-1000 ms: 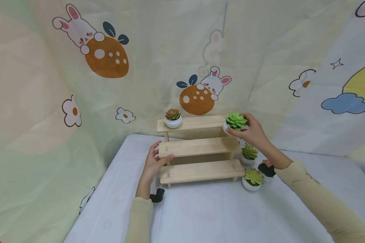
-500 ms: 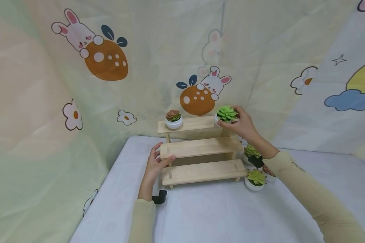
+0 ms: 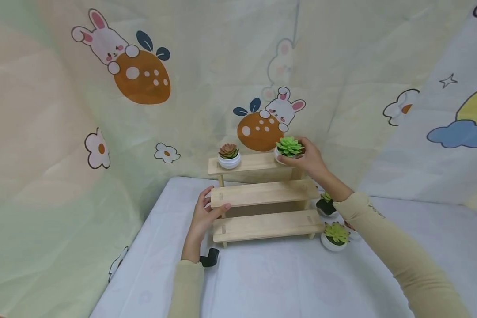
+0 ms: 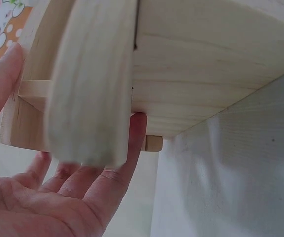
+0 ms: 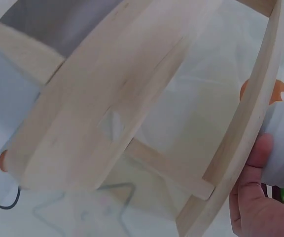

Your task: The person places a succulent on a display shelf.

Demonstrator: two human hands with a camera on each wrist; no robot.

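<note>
While R grip is clamped on the green plant, pot over the top shelf just L of that grip's palm, can't tell if its base sits flat; letting go too soon, or w/ it nr the edge, might tip it. L grip is pinched round the stand's mid board; slack there could let it slide. Yellowish plant below R grip, nr the sleeve, risks a knock if the arm drops.
</note>
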